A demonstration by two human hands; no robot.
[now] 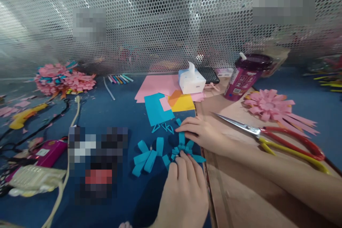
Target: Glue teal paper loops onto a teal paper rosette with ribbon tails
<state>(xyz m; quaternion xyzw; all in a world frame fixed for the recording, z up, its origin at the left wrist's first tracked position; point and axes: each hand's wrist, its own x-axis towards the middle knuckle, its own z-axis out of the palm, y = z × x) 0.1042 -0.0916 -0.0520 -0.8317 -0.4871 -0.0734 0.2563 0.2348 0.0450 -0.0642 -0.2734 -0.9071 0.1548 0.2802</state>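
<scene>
A blue paper flower (182, 146), made of looped and folded strips, lies near the seam between the blue surface and the brown board. My left hand (184, 188) presses curled fingers onto its middle, holding it down; the thumb is hidden. Just beyond it, my right hand (201, 133) reaches in with fingers stretched out. Its fingertips are beside small folded blue paper triangles (167, 127) and over a blue strip; I cannot tell whether they touch. A second set of blue paper loops (148, 156) rests to the left.
Red-and-yellow-handled scissors (258, 131) and a pink paper flower (269, 105) lie right. Behind are a purple cup (244, 76), a tissue pack (191, 80), blue paper (156, 108) and yellow paper (183, 103). A glue gun (25, 115) and a cable (71, 142) are left.
</scene>
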